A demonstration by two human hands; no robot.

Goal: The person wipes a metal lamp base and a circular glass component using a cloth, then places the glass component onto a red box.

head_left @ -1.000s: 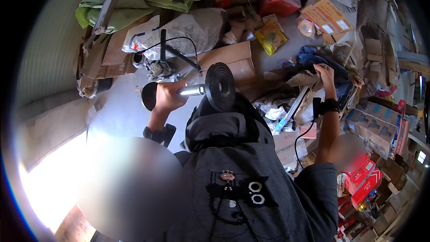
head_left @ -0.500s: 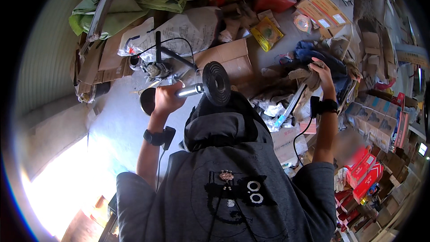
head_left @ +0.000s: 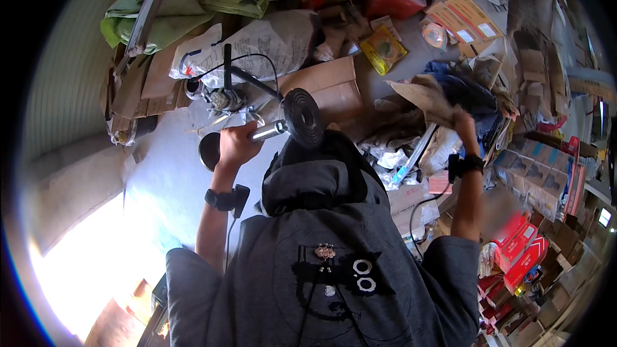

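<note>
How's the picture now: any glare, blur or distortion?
All head view: white glare burns out the lower left; a highlight streaks the silver metal dumbbell bar; the right hand looks slightly smeared; fisheye bending curves edges near the black rim.

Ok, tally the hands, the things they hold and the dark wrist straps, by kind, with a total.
Hands (left hand, right hand): 2
Dumbbell: 1
Tan piece: 1
Dark wrist straps: 2
Total: 6
</note>
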